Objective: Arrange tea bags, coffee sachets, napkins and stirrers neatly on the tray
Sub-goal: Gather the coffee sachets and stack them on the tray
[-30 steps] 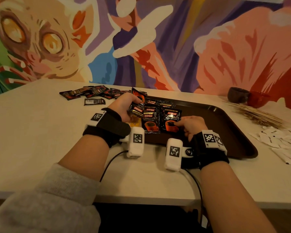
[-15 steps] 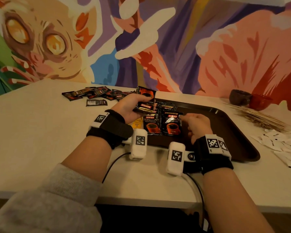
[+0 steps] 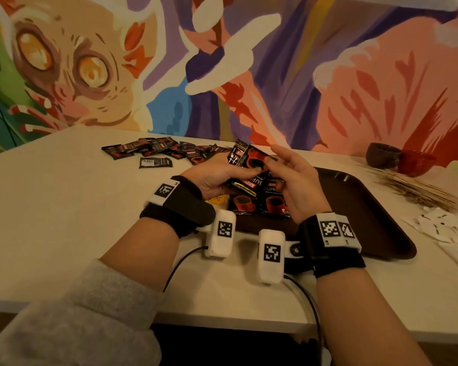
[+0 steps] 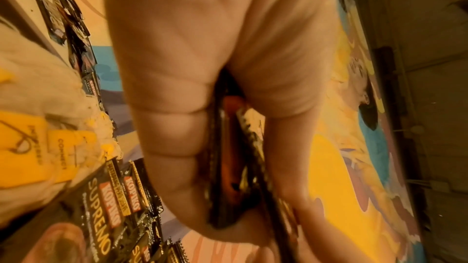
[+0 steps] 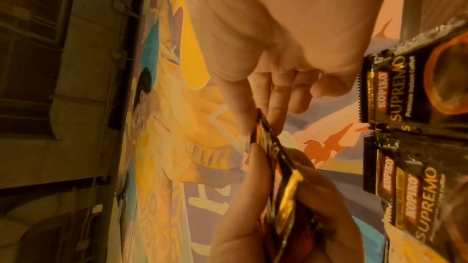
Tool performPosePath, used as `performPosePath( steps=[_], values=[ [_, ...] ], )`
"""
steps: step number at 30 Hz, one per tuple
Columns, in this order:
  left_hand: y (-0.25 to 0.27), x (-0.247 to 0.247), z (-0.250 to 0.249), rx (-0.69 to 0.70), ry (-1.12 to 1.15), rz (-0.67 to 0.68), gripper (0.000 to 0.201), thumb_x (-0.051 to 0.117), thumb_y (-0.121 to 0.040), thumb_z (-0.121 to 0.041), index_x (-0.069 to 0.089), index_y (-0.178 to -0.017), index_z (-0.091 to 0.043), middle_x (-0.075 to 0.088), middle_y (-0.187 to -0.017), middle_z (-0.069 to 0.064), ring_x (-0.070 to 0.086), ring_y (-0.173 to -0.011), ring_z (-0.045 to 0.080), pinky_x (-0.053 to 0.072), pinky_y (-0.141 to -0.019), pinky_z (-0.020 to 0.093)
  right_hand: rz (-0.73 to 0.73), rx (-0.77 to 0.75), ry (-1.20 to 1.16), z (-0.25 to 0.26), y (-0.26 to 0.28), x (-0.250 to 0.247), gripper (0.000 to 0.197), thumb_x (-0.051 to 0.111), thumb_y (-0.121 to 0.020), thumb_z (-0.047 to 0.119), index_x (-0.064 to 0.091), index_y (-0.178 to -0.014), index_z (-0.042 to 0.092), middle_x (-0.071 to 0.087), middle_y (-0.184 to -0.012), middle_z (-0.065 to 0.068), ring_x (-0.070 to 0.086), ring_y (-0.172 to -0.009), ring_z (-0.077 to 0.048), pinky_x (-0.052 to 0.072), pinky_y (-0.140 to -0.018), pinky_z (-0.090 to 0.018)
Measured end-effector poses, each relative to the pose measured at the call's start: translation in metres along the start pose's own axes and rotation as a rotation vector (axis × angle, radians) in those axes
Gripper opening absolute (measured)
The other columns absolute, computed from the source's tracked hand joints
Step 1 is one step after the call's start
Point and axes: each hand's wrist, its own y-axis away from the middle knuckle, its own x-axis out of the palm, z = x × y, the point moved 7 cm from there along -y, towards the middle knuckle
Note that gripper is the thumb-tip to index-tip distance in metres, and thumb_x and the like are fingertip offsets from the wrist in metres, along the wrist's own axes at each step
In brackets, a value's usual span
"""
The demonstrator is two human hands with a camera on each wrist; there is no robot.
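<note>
the left hand [image 3: 212, 178] is curled round a small bunch of coffee sachets [image 3: 245, 169], thumb on top and fingers beneath, holding them raised above the near left corner of the tray [image 3: 368, 207]. the right hand [image 3: 292, 186] is mostly open, palm turned inward; its fingertips [image 5: 276, 107] pinch the edge of the front sachet, as if to peel it off the bunch.

these sachets look light, thin and floppy, with glossy foil faces that will likely slide over each other. a flat pinch near a crimped serrated edge should hold best; squeezing the powder-filled middle would only bow the packet. a loose bunch could fan out and drop, so taking 1 at a time seems safest.

just below both hands, sachets already on the tray [image 3: 273, 204] lie face up side by side. their black fronts read "kopiko" in a red band and "supremo" in gold, with a red cup pictured; the smaller line beneath is too blurred to read. under the left wrist sits a yellow tag [image 4: 27, 147] with the word "connect"; the rest of its print is unclear.

beyond the left hand, more sachets [image 3: 154, 151] lie scattered on the table [image 3: 64, 220]. well to the right of the right hand are wooden stirrers [image 3: 413, 188] and white packets [image 3: 447, 228].
</note>
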Motion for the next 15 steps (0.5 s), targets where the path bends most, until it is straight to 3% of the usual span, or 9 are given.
performPosePath(
  steps=[2, 4, 7, 9, 12, 15],
  values=[
    [-0.001, -0.001, 0.001, -0.037, 0.052, -0.004, 0.014, 0.057, -0.090, -0.008, 0.062, -0.101, -0.013, 0.072, -0.088, 0.005, 0.070, -0.084, 0.017, 0.056, -0.078, 0.034, -0.004, 0.006, -0.015, 0.001, -0.002, 0.001, 0.032, 0.060, -0.085, -0.003, 0.063, -0.113, 0.012, 0.068, -0.097, 0.000, 0.065, -0.080, -0.009, 0.050, -0.060, -0.018],
    [0.000, -0.003, 0.002, -0.050, 0.070, -0.008, 0.018, 0.062, -0.084, -0.013, 0.062, -0.102, -0.012, 0.071, -0.089, 0.006, 0.067, -0.086, 0.018, 0.054, -0.081, 0.033, -0.049, 0.012, -0.072, 0.002, -0.004, -0.003, 0.029, 0.056, -0.086, -0.007, 0.064, -0.105, 0.014, 0.066, -0.098, -0.003, 0.061, -0.075, -0.010, 0.048, -0.056, -0.017],
    [-0.003, -0.007, -0.002, 0.010, 0.033, -0.050, 0.016, 0.061, -0.084, 0.001, 0.063, -0.097, -0.009, 0.069, -0.079, 0.004, 0.063, -0.071, 0.011, 0.053, -0.066, 0.023, -0.094, 0.051, -0.208, 0.001, -0.006, -0.006, 0.028, 0.052, -0.087, -0.009, 0.059, -0.103, 0.013, 0.063, -0.096, -0.008, 0.061, -0.067, -0.012, 0.053, -0.055, -0.018],
    [-0.004, -0.016, -0.007, 0.094, 0.075, -0.158, 0.016, 0.058, -0.086, 0.006, 0.063, -0.093, -0.007, 0.068, -0.073, 0.003, 0.062, -0.068, 0.011, 0.054, -0.061, 0.022, -0.066, 0.087, -0.221, -0.001, -0.005, -0.002, 0.026, 0.052, -0.087, -0.009, 0.056, -0.101, 0.013, 0.063, -0.098, -0.010, 0.064, -0.071, -0.015, 0.057, -0.060, -0.021],
    [-0.005, -0.030, -0.013, 0.176, 0.131, -0.282, 0.014, 0.057, -0.087, 0.005, 0.061, -0.094, -0.007, 0.065, -0.076, 0.006, 0.063, -0.070, 0.013, 0.054, -0.060, 0.025, 0.002, 0.120, -0.125, -0.005, -0.003, 0.005, 0.027, 0.056, -0.086, -0.006, 0.055, -0.105, 0.012, 0.064, -0.100, -0.010, 0.066, -0.076, -0.018, 0.057, -0.063, -0.025],
    [-0.005, -0.031, -0.014, 0.183, 0.090, -0.283, 0.019, 0.054, -0.086, 0.009, 0.060, -0.095, -0.007, 0.065, -0.078, 0.007, 0.065, -0.072, 0.014, 0.053, -0.062, 0.028, 0.018, 0.115, -0.062, -0.006, -0.003, 0.009, 0.037, 0.059, -0.084, -0.005, 0.053, -0.117, 0.012, 0.065, -0.106, -0.008, 0.066, -0.086, -0.019, 0.056, -0.062, -0.026]
  ],
)
